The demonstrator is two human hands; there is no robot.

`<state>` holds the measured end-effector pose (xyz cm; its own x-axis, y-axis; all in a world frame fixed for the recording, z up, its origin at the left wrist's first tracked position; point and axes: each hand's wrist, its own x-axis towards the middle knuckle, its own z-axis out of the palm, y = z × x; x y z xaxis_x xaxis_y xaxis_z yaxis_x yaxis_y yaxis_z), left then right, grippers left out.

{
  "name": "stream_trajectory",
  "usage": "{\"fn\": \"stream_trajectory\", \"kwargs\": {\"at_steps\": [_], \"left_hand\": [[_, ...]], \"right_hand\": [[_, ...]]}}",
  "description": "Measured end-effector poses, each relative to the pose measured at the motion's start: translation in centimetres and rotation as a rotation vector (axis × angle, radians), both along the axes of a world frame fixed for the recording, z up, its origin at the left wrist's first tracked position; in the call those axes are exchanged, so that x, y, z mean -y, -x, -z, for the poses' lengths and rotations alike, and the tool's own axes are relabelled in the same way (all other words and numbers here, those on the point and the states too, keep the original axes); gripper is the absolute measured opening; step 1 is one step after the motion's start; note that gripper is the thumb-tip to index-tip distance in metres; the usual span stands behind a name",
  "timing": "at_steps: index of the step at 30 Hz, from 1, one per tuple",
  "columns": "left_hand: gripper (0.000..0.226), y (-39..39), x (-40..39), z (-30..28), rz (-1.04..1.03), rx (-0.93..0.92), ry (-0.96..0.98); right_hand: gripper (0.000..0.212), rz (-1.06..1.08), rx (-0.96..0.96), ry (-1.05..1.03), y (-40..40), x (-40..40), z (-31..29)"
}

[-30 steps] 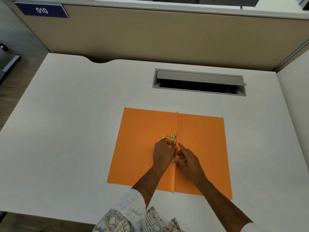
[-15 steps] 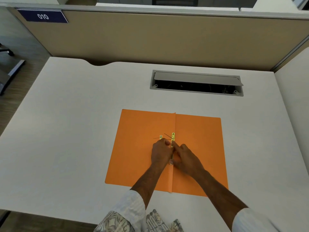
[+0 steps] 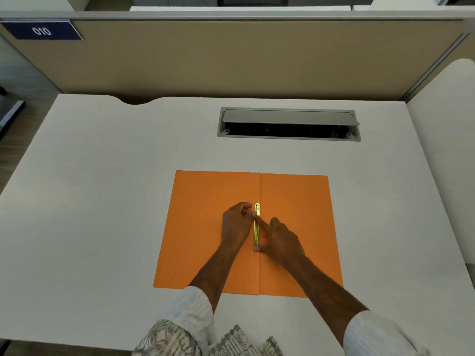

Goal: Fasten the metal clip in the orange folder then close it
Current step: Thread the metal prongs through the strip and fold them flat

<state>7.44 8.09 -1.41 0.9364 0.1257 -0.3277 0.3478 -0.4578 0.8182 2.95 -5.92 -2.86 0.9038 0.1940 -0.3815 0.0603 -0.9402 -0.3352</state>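
Observation:
The orange folder (image 3: 205, 227) lies open and flat on the white desk, its fold running toward me. A gold metal clip (image 3: 257, 228) lies straight along that fold. My left hand (image 3: 235, 223) sits just left of the clip, fingers curled, fingertips pinching at the clip's upper part. My right hand (image 3: 280, 238) rests just right of it, index finger stretched onto the strip near the top and thumb at its lower end.
A grey cable hatch (image 3: 288, 124) with its lid raised is set into the desk (image 3: 102, 201) behind the folder. A beige partition (image 3: 231, 60) with a blue "010" label (image 3: 42, 30) closes the back. Another white desk surface adjoins at the right.
The clip's loose prongs, earlier sticking up and out to the left, now lie flat along the fold. Both hands have shifted along the clip and now press on it.

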Motion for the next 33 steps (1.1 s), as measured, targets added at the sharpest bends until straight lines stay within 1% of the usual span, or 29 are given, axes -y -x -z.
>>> {"fn": "stream_trajectory", "kwargs": {"at_steps": [4,9,14,17,26,33], "left_hand": [[0.013,-0.8,0.5,0.0,0.035,0.035,-0.005],[0.011,-1.2,1.0,0.4,0.085,0.044,-0.045],[0.007,-1.6,0.9,1.0,0.059,0.044,-0.1],[0.002,-2.3,0.8,1.1,0.105,0.061,-0.145],[0.004,-3.8,0.3,1.6,0.187,0.088,-0.248],[0.009,-4.5,0.5,1.3,0.208,0.061,-0.235]], "right_hand": [[0.093,-0.002,-0.014,0.042,0.1,-0.1,-0.3],[0.093,0.009,-0.016,0.059,0.0,-0.4,-0.5],[0.1,-0.009,-0.009,0.085,0.1,-0.5,-0.5],[0.101,-0.012,-0.012,0.096,0.0,-0.5,-0.5],[0.103,-0.02,-0.044,0.118,-0.5,-0.8,-0.6],[0.107,-0.028,-0.069,0.124,-0.9,-0.7,-0.6]]}}
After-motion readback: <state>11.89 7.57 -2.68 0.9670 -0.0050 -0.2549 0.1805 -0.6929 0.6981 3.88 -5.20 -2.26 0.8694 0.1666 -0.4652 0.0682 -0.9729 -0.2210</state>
